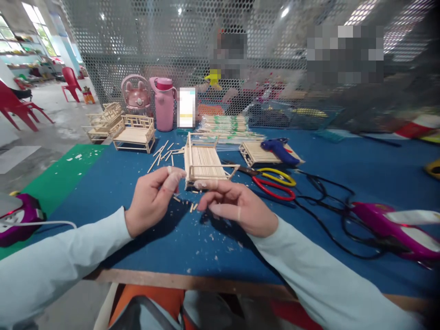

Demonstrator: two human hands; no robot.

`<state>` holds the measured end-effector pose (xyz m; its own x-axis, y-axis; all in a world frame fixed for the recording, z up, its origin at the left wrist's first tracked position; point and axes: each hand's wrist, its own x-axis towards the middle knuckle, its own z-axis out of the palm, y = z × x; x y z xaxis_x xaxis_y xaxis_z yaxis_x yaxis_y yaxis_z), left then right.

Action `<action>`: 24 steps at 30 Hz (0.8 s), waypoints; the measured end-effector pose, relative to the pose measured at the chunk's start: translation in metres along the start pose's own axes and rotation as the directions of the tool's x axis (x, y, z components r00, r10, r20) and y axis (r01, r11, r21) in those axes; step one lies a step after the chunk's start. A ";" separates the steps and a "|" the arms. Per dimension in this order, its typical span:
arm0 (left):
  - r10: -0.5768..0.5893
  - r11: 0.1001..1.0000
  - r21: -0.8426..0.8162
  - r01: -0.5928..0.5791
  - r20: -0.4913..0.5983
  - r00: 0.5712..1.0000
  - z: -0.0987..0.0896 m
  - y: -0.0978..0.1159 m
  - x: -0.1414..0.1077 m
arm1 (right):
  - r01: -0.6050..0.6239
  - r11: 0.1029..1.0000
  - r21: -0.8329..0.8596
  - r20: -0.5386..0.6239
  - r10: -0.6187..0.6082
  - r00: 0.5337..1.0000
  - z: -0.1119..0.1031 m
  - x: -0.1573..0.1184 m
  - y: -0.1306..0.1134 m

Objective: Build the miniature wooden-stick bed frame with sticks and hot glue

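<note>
A small bed-like frame of wooden sticks (204, 158) stands on the blue table, its slatted top between two railed ends. At its near left corner, my left hand (153, 197) is closed in a pinch. Its fingertips meet the frame's edge in this view, and what lies between them is hidden. My right hand (244, 206) is at the front edge, index finger stretched along the lower rail and the other fingers loosely bent and apart. Short cut stick pieces (193, 207) lie between the hands.
Red-and-yellow-handled scissors (275, 183) lie right of the frame. A blue glue gun (280, 150) rests on another stick piece. Finished stick benches (134, 133), loose sticks (161, 153), a pink bottle (164, 105) and bagged sticks (225, 126) stand behind. Black cables (323, 229) run to a purple power strip (405, 229).
</note>
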<state>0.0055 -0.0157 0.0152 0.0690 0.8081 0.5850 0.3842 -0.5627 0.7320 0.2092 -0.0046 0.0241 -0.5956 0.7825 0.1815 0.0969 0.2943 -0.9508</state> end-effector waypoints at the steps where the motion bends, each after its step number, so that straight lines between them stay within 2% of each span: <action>1: 0.050 0.998 0.028 -0.050 0.020 0.999 0.001 0.002 -0.003 | -0.047 0.991 0.128 0.056 0.040 0.998 0.000 -0.001 -0.002; 2: 0.093 0.994 0.051 -0.094 0.021 0.995 0.002 0.003 -0.005 | -0.085 0.974 0.208 0.103 0.065 0.993 0.000 -0.002 -0.004; 4: 0.188 0.978 0.096 -0.186 -0.012 0.982 0.004 0.002 -0.007 | -0.131 0.957 0.259 0.161 0.091 0.983 0.003 -0.005 -0.007; 6: 0.293 0.948 0.140 -0.286 -0.028 0.956 0.007 0.001 -0.005 | -0.149 0.963 0.227 0.201 0.103 0.974 0.008 -0.007 -0.009; 8: 0.344 0.928 0.153 -0.339 -0.010 0.939 0.009 0.001 -0.002 | -0.144 0.978 0.150 0.227 0.107 0.968 0.013 -0.008 -0.010; 11: 0.258 0.964 0.072 -0.258 0.010 0.966 0.008 0.005 0.001 | -0.110 0.994 0.017 0.227 0.103 0.968 0.018 -0.010 -0.008; 15: -0.018 0.991 -0.131 0.019 0.011 1.000 0.000 0.008 0.008 | -0.092 0.995 -0.025 0.258 0.095 0.961 0.017 -0.009 -0.007; 17: -0.187 0.958 -0.230 0.172 -0.046 0.981 -0.007 0.007 0.015 | -0.092 0.996 0.003 0.258 0.088 0.962 0.014 -0.010 -0.008; 19: -0.289 0.927 -0.284 0.243 -0.131 0.948 -0.016 0.004 0.022 | -0.091 0.994 0.061 0.239 0.074 0.968 0.012 -0.010 -0.009; 20: -0.299 0.927 -0.281 0.248 -0.155 0.942 -0.019 0.003 0.024 | -0.093 0.991 0.096 0.232 0.068 0.970 0.011 -0.010 -0.010; 21: -0.294 0.934 -0.252 0.255 -0.130 0.947 -0.021 0.002 0.025 | -0.097 0.987 0.129 0.228 0.065 0.971 0.011 -0.010 -0.010; 24: -0.176 0.976 -0.106 0.189 0.119 0.977 -0.019 0.005 0.018 | -0.109 0.981 0.162 0.233 0.069 0.970 0.012 -0.010 -0.010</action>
<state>-0.0086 -0.0074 0.0361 0.1093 0.9096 0.4008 0.2906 -0.4148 0.8623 0.2045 -0.0219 0.0285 -0.7567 0.6517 0.0516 0.0311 0.1147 -0.9929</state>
